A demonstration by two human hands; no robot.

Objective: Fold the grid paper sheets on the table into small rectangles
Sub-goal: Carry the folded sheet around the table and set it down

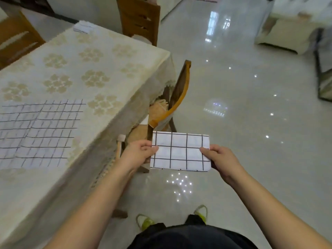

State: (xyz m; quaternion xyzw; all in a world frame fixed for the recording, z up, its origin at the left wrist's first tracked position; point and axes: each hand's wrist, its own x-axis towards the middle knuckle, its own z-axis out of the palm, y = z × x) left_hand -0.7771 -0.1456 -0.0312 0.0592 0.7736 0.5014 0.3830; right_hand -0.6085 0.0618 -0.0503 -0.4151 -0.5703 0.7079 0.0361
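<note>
White paper with a black grid, folded into a rectangle [180,152], hangs in the air between your two hands, off the right side of the table and above the glossy pale tiled floor [251,105]. Your left hand [139,152] pinches its left edge, thumb on top; your right hand [221,161] pinches its right edge the same way, so the hands sit apart with the paper stretched flat between them. To the left, unfolded white grid paper sheets [38,133] lie spread on the cream floral tablecloth [93,60] that covers the table, near its left side. A curved-back wooden chair [173,103] stands tucked in at the table's right side, just beyond the held paper. At the far end of the table lies a small blurred stack of papers [83,26], and another wooden chair [140,18] stands behind it.
</note>
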